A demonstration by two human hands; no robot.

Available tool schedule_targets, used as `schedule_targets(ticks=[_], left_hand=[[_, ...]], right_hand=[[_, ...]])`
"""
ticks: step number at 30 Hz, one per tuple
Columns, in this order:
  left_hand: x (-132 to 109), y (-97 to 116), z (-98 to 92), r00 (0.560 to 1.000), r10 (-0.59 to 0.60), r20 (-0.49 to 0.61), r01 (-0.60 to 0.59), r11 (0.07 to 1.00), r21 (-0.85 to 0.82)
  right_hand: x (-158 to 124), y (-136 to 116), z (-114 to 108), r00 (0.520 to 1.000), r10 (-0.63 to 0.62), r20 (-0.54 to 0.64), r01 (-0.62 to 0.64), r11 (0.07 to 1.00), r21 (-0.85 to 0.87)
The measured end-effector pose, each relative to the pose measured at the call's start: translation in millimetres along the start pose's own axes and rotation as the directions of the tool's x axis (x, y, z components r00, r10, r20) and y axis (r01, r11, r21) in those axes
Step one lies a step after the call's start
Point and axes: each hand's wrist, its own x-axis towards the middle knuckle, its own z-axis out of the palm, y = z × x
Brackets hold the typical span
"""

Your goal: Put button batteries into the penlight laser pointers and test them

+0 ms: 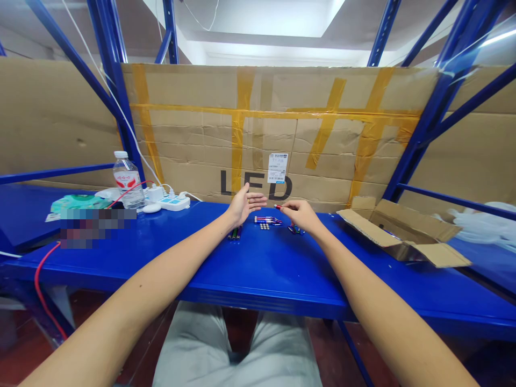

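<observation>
My right hand [300,215] is closed in a pinch on a small red tube [278,207] with a pale end. My left hand [243,206] is open, fingers stretched toward the right hand, and holds nothing. Between and below the hands lies a group of shiny red and purple-blue tubes [266,220]. Just in front of them sit several small silver round pieces [265,226], which look like button cells. Several dark tubes [234,233] lie below my left wrist. Beside my right wrist is a small pile of dark, shiny parts [295,230], partly hidden by the hand.
All this lies on a blue table [258,269]. An open cardboard box [399,231] stands at right. On the left are a water bottle [128,180], a white power strip [173,201] with cables and a green packet [76,203]. A taped cardboard sheet [193,140] stands behind.
</observation>
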Motion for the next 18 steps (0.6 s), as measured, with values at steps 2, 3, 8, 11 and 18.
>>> schedule_targets(ticks=[2, 3, 8, 11, 18], left_hand=[[0, 0, 0.1, 1.000, 0.000, -0.002, 0.000, 1.000, 0.001], [0, 0, 0.0, 1.000, 0.002, -0.004, -0.002, 1.000, 0.000], [0, 0, -0.9, 1.000, 0.016, 0.000, -0.016, 1.000, 0.012], [1, -4, -0.7, 0.997, 0.072, 0.005, -0.072, 0.987, 0.144], [1, -21, 4.0, 0.946, 0.257, 0.196, -0.321, 0.812, 0.487]], right_hand=[[0, 0, 0, 1.000, -0.001, 0.001, 0.001, 1.000, -0.004], [0, 1, 0, 1.000, 0.000, 0.004, 0.000, 1.000, -0.006], [2, 6, 1, 0.999, -0.033, -0.009, 0.032, 0.997, -0.072], [4, 9, 2, 0.993, -0.118, 0.028, 0.120, 0.986, -0.112], [0, 4, 2, 0.974, -0.138, 0.178, 0.146, 0.989, -0.032]])
